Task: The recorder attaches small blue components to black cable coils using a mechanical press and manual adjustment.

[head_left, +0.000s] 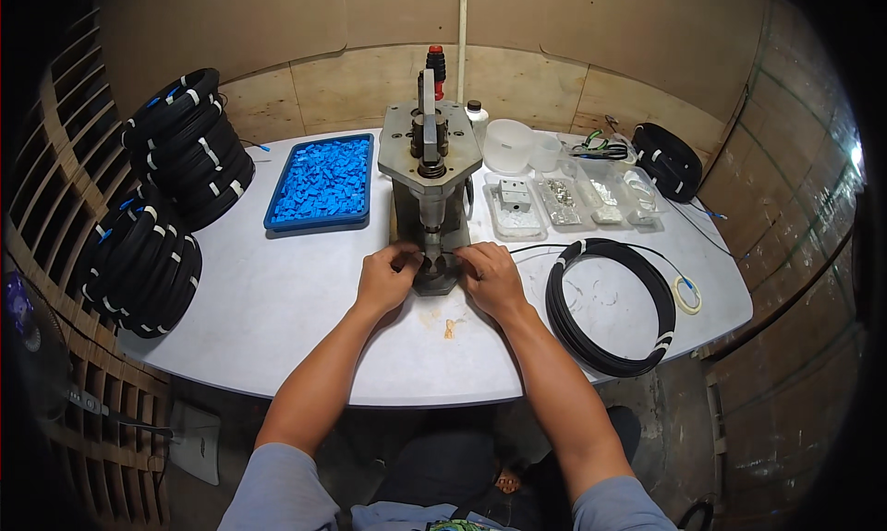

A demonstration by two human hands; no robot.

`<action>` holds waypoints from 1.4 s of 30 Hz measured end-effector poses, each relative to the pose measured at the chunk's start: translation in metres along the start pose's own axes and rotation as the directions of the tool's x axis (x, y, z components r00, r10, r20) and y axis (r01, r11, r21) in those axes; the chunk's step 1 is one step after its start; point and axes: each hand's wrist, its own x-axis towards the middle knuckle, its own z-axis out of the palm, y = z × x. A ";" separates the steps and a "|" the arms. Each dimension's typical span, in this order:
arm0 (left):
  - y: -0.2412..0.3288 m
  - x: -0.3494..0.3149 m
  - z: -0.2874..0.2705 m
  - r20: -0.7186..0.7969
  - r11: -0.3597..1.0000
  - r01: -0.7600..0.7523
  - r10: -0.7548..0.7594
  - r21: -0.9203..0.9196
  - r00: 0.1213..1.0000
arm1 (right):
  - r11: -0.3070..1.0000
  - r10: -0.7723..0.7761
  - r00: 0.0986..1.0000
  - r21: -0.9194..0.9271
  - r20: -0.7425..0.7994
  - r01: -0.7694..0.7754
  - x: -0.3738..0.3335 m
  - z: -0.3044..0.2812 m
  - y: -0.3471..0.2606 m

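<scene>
A metal hand press point(427, 175) stands mid-table, and both my hands work at the foot of its ram. My right hand point(492, 274) is closed on a black cable point(531, 247) at the right side of the die. That cable runs back to a black cable coil point(611, 307) tied with white bands, lying flat to the right. My left hand point(385, 277) is closed at the left side of the die, fingers pinched together. Whatever it pinches is too small to make out. The cable's tip is hidden between my fingers and the press.
Left of the press is a blue tray point(319, 224) of small blue connector parts. Stacked black coils point(189, 152) stand at the far left. Plastic cups point(509, 146), small-part trays point(564, 203), pliers point(601, 148), another coil point(667, 162) and a tape roll point(686, 294) sit on the right.
</scene>
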 end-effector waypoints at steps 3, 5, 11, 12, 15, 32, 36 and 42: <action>-0.003 0.001 -0.003 0.010 1.000 0.008 -0.009 0.029 1.000 | 1.000 0.005 1.000 0.001 0.007 -0.005 0.001 0.000 -0.001; 0.000 0.001 -0.003 0.017 0.999 0.021 -0.021 0.027 1.000 | 1.000 0.012 1.000 0.014 0.009 -0.012 0.000 0.000 0.001; -0.008 0.000 -0.004 0.017 1.000 0.014 -0.014 0.001 1.000 | 0.999 0.047 0.998 0.022 0.037 -0.048 0.000 0.000 -0.003; -0.008 -0.001 -0.004 0.013 1.000 0.005 -0.005 -0.012 1.000 | 0.998 0.049 0.998 0.025 0.035 -0.050 0.000 0.000 -0.004; -0.002 -0.002 -0.002 0.000 0.999 -0.027 0.027 0.030 1.000 | 0.998 0.050 0.998 0.043 0.027 -0.051 0.003 -0.005 -0.003; 0.006 -0.002 -0.005 0.017 0.996 -0.015 0.014 0.086 1.000 | 0.991 0.131 0.923 -0.072 0.362 -0.113 0.028 -0.016 -0.012; 0.010 -0.003 -0.001 0.024 0.998 0.008 -0.009 0.058 1.000 | 0.978 0.117 0.962 0.142 0.247 -0.155 0.015 -0.011 -0.005; 0.002 -0.004 -0.005 0.017 0.999 0.047 -0.046 -0.023 0.999 | 0.998 -0.012 0.995 0.062 0.102 0.006 0.014 -0.007 -0.003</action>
